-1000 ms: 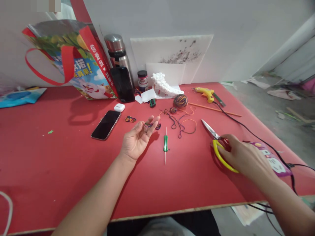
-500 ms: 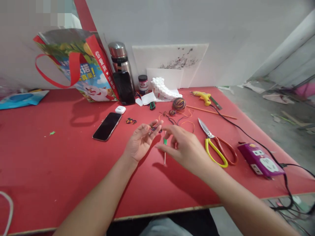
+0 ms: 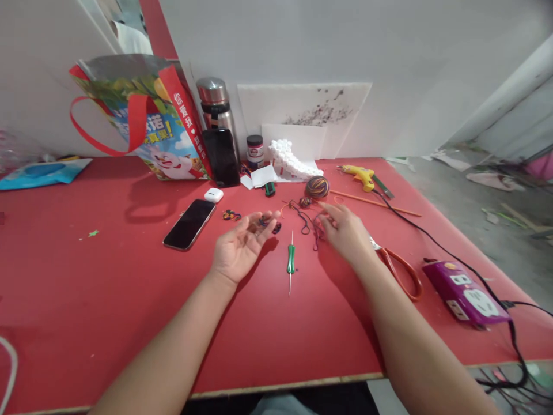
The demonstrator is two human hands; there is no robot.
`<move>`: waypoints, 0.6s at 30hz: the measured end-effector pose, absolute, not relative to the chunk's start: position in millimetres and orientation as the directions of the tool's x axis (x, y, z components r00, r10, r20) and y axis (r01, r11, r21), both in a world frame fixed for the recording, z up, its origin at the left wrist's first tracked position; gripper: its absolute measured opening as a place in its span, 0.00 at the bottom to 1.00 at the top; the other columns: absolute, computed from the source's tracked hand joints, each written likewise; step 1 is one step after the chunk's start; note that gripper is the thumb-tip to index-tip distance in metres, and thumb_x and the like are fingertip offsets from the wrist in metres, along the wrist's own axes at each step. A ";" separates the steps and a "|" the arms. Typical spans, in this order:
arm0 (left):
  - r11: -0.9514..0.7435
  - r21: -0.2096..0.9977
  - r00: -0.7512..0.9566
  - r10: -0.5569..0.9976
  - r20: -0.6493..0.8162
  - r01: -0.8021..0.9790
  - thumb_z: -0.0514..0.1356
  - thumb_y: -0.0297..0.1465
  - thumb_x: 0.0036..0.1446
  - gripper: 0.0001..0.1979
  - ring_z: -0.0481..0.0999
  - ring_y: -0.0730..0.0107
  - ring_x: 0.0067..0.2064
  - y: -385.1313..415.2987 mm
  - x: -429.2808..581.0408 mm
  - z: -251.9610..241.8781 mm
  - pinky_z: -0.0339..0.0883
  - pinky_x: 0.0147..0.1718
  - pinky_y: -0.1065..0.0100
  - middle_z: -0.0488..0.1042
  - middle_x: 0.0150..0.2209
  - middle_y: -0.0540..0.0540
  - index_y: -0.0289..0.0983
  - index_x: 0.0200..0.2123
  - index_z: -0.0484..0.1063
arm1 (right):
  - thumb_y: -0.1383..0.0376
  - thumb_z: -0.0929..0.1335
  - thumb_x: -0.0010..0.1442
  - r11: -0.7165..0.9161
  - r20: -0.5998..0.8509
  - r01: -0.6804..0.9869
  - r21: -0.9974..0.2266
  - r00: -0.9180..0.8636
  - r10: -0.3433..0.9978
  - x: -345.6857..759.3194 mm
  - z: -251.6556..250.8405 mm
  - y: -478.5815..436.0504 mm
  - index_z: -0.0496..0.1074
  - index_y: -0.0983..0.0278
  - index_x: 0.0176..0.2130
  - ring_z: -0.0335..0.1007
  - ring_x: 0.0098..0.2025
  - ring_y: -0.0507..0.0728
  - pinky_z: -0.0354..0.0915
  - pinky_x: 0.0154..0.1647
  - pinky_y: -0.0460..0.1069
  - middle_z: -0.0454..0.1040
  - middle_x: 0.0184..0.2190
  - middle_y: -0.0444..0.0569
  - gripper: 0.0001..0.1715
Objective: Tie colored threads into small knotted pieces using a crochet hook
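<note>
My left hand (image 3: 240, 248) is palm up with its fingers curled round a small dark multicoloured crochet piece (image 3: 276, 227), partly hidden by the fingers. My right hand (image 3: 343, 233) is over loose strands of yarn (image 3: 306, 223), its thumb and forefinger apart; some strands pass beside or under the fingertips. Just behind lie a ball of variegated yarn (image 3: 317, 187) and a smaller yarn bundle (image 3: 305, 202). Between my hands a crochet hook with a green grip (image 3: 291, 259) lies on the red table (image 3: 254, 328). Another small crocheted piece (image 3: 231, 215) rests left of my left hand.
Scissors (image 3: 404, 271) lie partly under my right forearm. Further right are a purple power strip (image 3: 466, 293) with a black cable and a yellow glue gun (image 3: 359, 176). Leftward are a phone (image 3: 189, 225), an earbud case (image 3: 213, 195), a steel flask (image 3: 216, 104) and a bag (image 3: 168, 155).
My right hand has moved right and away from my left hand, to the yarn strands, uncovering the crochet hook. The strands lie differently. My left hand keeps the crochet piece, shifted slightly left.
</note>
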State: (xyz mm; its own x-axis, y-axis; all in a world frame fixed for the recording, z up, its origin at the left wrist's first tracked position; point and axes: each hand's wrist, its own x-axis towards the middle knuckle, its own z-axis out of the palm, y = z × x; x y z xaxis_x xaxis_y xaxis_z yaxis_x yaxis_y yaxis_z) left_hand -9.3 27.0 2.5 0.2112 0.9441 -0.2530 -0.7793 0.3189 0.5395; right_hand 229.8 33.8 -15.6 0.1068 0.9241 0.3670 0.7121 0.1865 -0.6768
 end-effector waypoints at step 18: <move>0.214 0.699 0.253 0.966 -0.048 -0.682 0.66 0.42 0.64 0.18 0.79 0.60 0.54 11.8 6.8 2.3 0.73 0.56 0.63 0.80 0.50 0.38 0.33 0.48 0.80 | 0.60 0.71 0.66 0.558 0.633 0.638 -0.531 -0.140 0.762 161.7 -21.4 8.5 0.77 0.62 0.45 0.74 0.43 0.63 0.72 0.47 0.59 0.79 0.40 0.55 0.09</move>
State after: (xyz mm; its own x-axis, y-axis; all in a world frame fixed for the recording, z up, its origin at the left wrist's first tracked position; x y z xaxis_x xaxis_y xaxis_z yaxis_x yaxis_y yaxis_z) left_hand 6.8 11.8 2.3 0.2528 0.9663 -0.0485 -0.6820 0.2135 0.6995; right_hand 161.7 8.5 -21.4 -0.1399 0.7617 0.6326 0.6379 0.5580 -0.5308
